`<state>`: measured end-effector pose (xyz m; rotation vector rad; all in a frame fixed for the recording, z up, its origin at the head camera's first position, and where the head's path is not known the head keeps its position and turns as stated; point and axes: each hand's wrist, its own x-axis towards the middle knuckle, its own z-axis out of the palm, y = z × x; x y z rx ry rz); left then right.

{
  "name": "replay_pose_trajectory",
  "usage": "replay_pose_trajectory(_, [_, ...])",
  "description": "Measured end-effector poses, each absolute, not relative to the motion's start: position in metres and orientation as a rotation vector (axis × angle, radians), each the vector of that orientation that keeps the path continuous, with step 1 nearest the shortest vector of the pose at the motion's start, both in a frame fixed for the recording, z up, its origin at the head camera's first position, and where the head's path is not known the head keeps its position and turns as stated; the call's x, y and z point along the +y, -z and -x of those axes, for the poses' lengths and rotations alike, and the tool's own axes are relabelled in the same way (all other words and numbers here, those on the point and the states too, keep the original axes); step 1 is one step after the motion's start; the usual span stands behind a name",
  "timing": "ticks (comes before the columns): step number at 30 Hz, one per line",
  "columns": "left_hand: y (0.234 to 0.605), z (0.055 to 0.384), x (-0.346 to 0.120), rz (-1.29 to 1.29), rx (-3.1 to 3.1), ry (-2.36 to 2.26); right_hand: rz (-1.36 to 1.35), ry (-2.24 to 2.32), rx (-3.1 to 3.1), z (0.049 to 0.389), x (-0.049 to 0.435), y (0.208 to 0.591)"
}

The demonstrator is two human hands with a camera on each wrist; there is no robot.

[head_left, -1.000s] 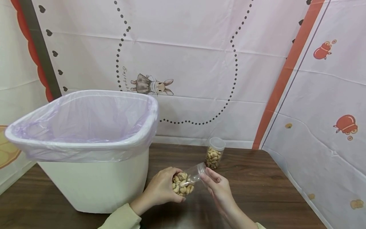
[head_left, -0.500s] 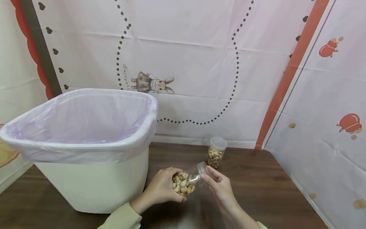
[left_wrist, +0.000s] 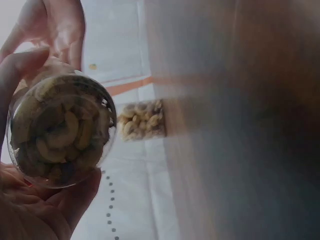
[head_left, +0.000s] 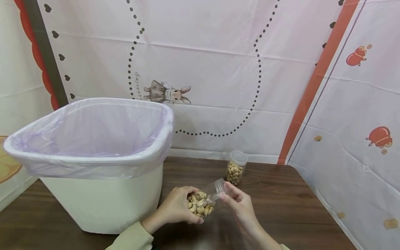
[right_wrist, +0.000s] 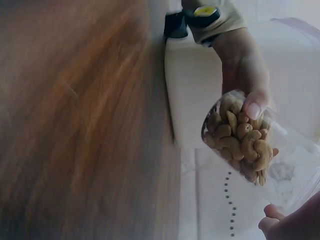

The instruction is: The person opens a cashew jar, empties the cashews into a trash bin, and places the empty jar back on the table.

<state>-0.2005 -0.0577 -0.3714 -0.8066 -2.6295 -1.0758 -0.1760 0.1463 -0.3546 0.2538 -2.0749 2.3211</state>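
A clear plastic jar [head_left: 200, 204] partly filled with cashews is held tilted above the table, its top end pointing up and right. My left hand [head_left: 178, 205] grips it round the bottom part, thumb below and fingers above. With thumb and fingers, my right hand [head_left: 239, 203] pinches the ribbed, see-through lid [head_left: 220, 187] at the upper end. In the left wrist view the base of the held jar [left_wrist: 60, 132] faces the camera. Cashews [right_wrist: 242, 140] are piled in its lower end in the right wrist view. A second lidded jar of cashews [head_left: 234, 172] stands upright behind my right hand.
To the left, a large white bin [head_left: 109, 201] with a pale purple liner bag [head_left: 93, 170] folded over its rim stands on the dark wooden table [head_left: 290, 208]. A printed cloth [head_left: 212, 86] hangs behind the table, and another covers the right side.
The held jar and both hands sit slightly lower in the view. The cashews have shifted a little inside the jar. Both hands keep their hold.
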Motion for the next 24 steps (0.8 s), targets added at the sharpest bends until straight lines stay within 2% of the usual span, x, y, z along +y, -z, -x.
replay_pose_trajectory(17, [0.37, 0.202, -0.059, 0.899, -2.627, 1.219, -0.356, -2.232, -2.091, 0.175, 0.154, 0.355])
replay_pose_trajectory(24, [0.369, 0.202, -0.06, 0.93, -2.641, 1.255, -0.485, -2.222, -2.083, 0.176, 0.159, 0.356])
